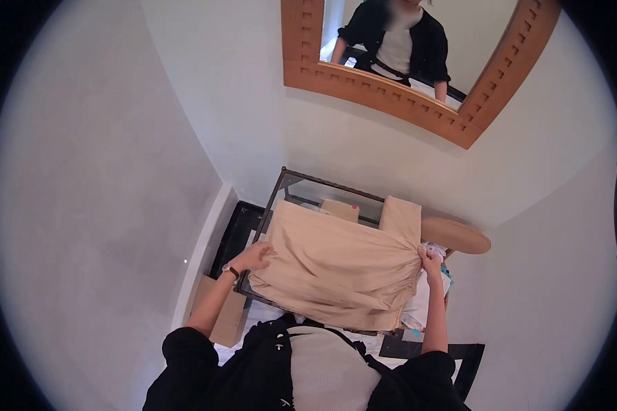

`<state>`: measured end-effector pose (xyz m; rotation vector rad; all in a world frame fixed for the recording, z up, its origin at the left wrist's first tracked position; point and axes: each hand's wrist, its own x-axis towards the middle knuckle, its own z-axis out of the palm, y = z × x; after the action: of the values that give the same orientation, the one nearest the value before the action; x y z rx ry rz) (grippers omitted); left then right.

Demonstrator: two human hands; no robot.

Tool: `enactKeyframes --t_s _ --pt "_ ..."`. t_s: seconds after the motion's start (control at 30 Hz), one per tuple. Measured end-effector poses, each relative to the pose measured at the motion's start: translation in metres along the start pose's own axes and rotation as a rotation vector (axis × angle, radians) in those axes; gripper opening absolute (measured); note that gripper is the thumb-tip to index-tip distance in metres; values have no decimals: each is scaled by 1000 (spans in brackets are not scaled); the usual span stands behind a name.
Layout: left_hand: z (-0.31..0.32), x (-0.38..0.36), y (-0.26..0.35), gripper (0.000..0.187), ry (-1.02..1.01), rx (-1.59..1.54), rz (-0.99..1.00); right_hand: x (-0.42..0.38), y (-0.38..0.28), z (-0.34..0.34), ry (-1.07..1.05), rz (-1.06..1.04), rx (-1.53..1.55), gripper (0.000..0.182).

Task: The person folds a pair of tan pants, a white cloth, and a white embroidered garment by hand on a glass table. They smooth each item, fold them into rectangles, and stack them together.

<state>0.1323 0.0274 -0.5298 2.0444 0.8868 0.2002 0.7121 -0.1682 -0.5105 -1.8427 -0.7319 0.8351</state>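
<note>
A beige cloth garment (336,257) with a gathered, elastic-looking right edge lies spread over a dark-framed glass table (301,186). At the garment's left edge is my left hand (253,256), a watch on its wrist, with its fingers bent at the fabric. The fingers of my right hand (430,260) are closed on the gathered edge at the right, where folds run toward them. A flat beige section (400,216) of cloth extends toward the wall from the upper right of the garment.
A wood-framed mirror (377,89) hangs on the wall and reflects a person. A brown oval object (457,234) and white and teal items (421,308) are to the right. Cardboard (230,318) stands at the lower left. Beneath the glass is a tan object (341,209).
</note>
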Motion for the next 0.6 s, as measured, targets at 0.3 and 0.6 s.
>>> enactKeyframes --t_s 0.3,0.6 --pt "11 -56 43 70 62 632 -180 -2 -2 1 3 113 103 39" --pt "23 -76 42 19 622 -397 -149 4 16 0 9 87 205 43"
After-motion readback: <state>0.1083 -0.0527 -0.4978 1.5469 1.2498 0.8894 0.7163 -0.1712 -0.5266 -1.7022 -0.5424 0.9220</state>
